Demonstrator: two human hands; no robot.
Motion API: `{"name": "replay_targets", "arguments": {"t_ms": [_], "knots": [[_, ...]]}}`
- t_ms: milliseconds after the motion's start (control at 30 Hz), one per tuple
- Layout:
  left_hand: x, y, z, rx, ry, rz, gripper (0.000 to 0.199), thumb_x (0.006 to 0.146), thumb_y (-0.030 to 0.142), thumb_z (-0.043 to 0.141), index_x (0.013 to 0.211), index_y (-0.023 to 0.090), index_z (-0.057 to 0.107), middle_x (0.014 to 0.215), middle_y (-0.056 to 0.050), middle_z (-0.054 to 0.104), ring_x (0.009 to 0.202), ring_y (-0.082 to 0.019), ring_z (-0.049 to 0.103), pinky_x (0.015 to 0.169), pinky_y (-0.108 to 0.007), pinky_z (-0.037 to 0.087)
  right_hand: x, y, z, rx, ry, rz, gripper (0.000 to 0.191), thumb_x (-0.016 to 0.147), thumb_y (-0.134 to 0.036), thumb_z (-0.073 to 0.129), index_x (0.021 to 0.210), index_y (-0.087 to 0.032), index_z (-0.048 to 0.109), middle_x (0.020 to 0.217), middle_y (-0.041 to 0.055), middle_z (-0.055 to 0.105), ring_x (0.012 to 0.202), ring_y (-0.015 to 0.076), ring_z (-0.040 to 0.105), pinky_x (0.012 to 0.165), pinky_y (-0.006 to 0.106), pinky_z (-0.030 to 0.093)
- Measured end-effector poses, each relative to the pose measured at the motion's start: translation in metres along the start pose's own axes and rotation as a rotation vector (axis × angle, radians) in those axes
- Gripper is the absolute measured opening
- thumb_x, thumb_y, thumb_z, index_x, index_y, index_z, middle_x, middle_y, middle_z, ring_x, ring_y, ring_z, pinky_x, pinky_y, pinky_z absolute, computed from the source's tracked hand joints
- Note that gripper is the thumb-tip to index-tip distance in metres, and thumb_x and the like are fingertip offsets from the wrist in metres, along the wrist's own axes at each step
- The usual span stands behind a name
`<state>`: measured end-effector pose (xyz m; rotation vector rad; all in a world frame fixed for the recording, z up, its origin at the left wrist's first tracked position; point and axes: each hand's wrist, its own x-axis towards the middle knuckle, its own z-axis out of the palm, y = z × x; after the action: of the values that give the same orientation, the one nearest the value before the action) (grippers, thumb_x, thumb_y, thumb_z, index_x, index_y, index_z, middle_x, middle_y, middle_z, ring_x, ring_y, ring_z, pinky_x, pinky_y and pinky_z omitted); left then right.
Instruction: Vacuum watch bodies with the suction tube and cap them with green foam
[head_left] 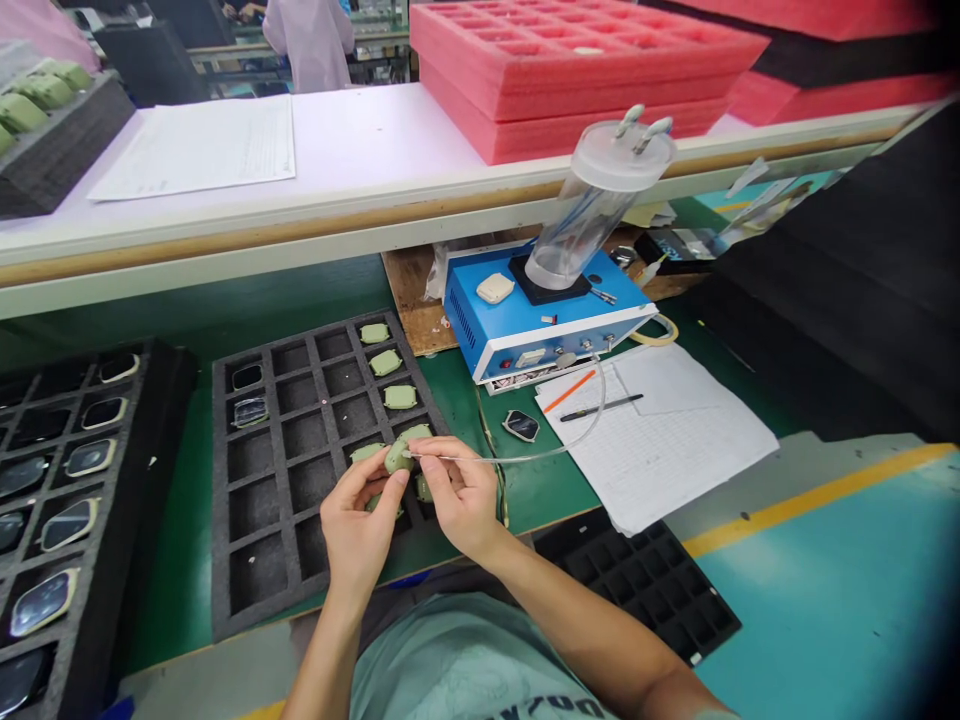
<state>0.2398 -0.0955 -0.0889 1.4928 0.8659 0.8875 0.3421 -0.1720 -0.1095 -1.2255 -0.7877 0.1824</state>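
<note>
tubing (527, 458) in right hand (465, 497) has an indistinct tip near green case (397, 458).

I'm catching dark lettering (559, 709) across the pale green cloth shirt (450, 650), cut off: no words I can read!

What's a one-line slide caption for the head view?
Left hand holds a green casing, right hand a clear tube at its side, over a gray foam tray.

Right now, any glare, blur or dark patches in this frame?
Head view: pale reflections on the screens at far left; head view: dark, blurred right border; head view: faint, unreadable print on the shelf paper; head view: the green piece in the left hand is small but fairly sharp.
</note>
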Motion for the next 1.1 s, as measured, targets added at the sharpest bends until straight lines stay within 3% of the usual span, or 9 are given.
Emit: {"name": "replay_targets", "arguments": {"t_ms": [533, 700, 833, 933, 1033, 1100], "knots": [[-0.001, 0.0, 0.002, 0.014, -0.005, -0.006, 0.032, 0.075, 0.032, 0.084, 0.104, 0.018, 0.08, 0.103, -0.01, 0.078, 0.088, -0.02, 0.075, 0.08, -0.029, 0.063, 0.002, 0.0, 0.0, -0.017, 0.002, 0.004, 0.015, 0.1, -0.02, 0.058, 0.105, -0.022, 0.072, 0.103, 0.0085, 0.076, 0.098, 0.0204, 0.074, 0.086, 0.034, 0.064], [-0.005, 0.01, -0.003, 0.206, -0.064, 0.114, 0.026, 0.085, 0.03, 0.075, 0.108, 0.019, 0.079, 0.102, -0.009, 0.077, 0.086, -0.02, 0.074, 0.076, -0.029, 0.062, -0.001, -0.003, -0.002, -0.007, 0.028, 0.012, 0.014, 0.1, -0.021, 0.059, 0.103, -0.022, 0.073, 0.101, 0.0076, 0.076, 0.095, 0.0195, 0.075, 0.082, 0.032, 0.064], [0.026, 0.026, -0.022, 0.594, -0.144, 0.282, 0.032, 0.09, 0.025, 0.066, 0.12, 0.021, 0.074, 0.101, -0.008, 0.078, 0.082, -0.022, 0.073, 0.079, -0.033, 0.059, -0.006, -0.001, -0.001, 0.03, 0.048, 0.047, 0.014, 0.1, -0.023, 0.06, 0.103, -0.022, 0.073, 0.101, 0.0077, 0.076, 0.095, 0.0201, 0.075, 0.082, 0.034, 0.065], [0.065, 0.034, -0.031, 0.895, -0.239, 0.294, 0.034, 0.09, 0.017, 0.06, 0.121, 0.024, 0.073, 0.108, -0.008, 0.078, 0.096, -0.028, 0.072, 0.086, -0.037, 0.056, -0.01, 0.001, -0.001, 0.044, 0.046, 0.059, 0.013, 0.1, -0.023, 0.06, 0.103, -0.022, 0.073, 0.101, 0.007, 0.076, 0.094, 0.0198, 0.075, 0.082, 0.034, 0.066], [0.092, 0.039, -0.032, 1.025, -0.418, 0.244, 0.032, 0.087, 0.01, 0.059, 0.108, 0.025, 0.078, 0.108, -0.009, 0.078, 0.103, -0.03, 0.07, 0.092, -0.039, 0.053, -0.013, 0.0, -0.002, 0.028, 0.041, 0.072, 0.014, 0.1, -0.023, 0.06, 0.103, -0.022, 0.073, 0.101, 0.0062, 0.076, 0.092, 0.0186, 0.075, 0.081, 0.032, 0.065], [0.102, 0.042, -0.035, 1.024, -0.425, 0.245, 0.031, 0.085, 0.007, 0.061, 0.104, 0.024, 0.08, 0.108, -0.01, 0.078, 0.106, -0.03, 0.069, 0.097, -0.039, 0.051, -0.014, -0.001, -0.002, -0.003, 0.033, 0.072, 0.013, 0.1, -0.023, 0.061, 0.102, -0.022, 0.074, 0.099, 0.0062, 0.077, 0.09, 0.0183, 0.075, 0.079, 0.031, 0.065]]}}
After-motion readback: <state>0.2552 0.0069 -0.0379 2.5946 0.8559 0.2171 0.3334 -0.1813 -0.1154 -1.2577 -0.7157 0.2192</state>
